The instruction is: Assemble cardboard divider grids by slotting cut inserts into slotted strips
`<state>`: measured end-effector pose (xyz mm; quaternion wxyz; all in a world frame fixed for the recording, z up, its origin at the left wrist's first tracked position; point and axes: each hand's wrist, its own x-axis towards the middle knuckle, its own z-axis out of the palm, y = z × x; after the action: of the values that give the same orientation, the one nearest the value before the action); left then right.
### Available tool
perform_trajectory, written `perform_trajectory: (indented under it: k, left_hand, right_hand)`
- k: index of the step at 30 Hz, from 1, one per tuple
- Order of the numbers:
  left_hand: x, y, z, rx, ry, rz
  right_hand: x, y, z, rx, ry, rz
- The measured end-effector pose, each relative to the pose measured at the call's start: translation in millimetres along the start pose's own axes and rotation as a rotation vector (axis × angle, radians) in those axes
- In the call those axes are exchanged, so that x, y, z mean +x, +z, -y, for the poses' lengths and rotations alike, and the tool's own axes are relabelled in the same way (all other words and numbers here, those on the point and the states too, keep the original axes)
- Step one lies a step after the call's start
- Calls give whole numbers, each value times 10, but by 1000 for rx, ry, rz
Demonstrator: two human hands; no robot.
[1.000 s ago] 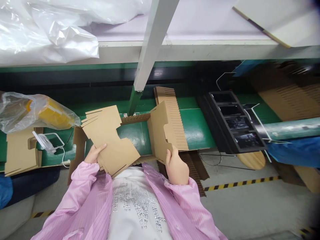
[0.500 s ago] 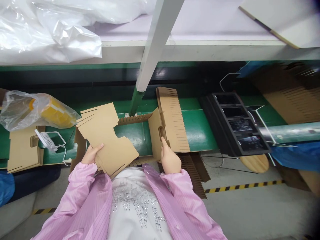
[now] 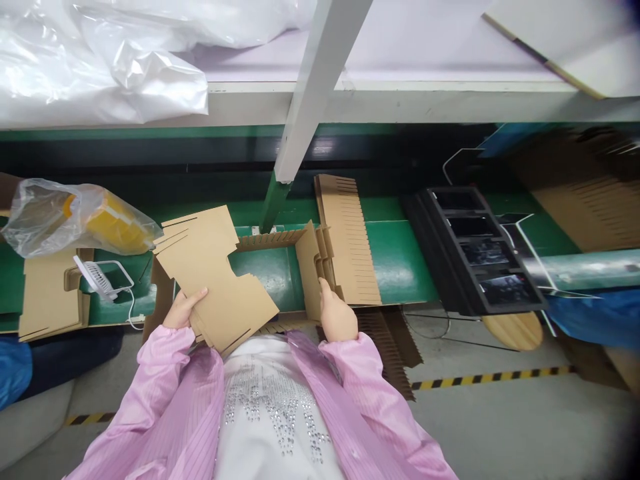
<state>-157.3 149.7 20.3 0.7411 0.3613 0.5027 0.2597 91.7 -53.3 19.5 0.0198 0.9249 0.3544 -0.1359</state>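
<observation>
My left hand [image 3: 184,308] is closed on a fanned stack of flat brown cardboard pieces [image 3: 215,267] with notches and slits, its thumb lying on top. My right hand [image 3: 337,312] is at the near edge of several upright notched cardboard dividers [image 3: 311,267], with its fingers at their edges and partly hidden. These dividers stand at the right side of a rectangular frame of slotted cardboard strips [image 3: 270,240]. Just right of them lies a stack of long slotted cardboard strips [image 3: 350,247].
Left on the green bench [image 3: 395,260] are a plastic bag with yellow contents [image 3: 110,220], a small white fan [image 3: 97,277] and more cardboard pieces [image 3: 47,293]. A black tray of screens [image 3: 480,247] stands right. A white post [image 3: 310,93] rises ahead.
The upright dividers at my right hand have spread apart, showing several separate layers. My right hand has shifted slightly left. My left hand and its stack stay almost still.
</observation>
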Motion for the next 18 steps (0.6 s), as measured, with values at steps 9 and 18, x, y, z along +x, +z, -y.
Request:
perform_trajectory:
  k: [9,18]
  left_hand:
    - [-185,-344,-386,13,115,-229]
    - [-238,-688,-554,142,-101,-322]
  right_hand:
    - [121,84,76,-139,-54,-34]
    - [607,41,-426,222,156,69]
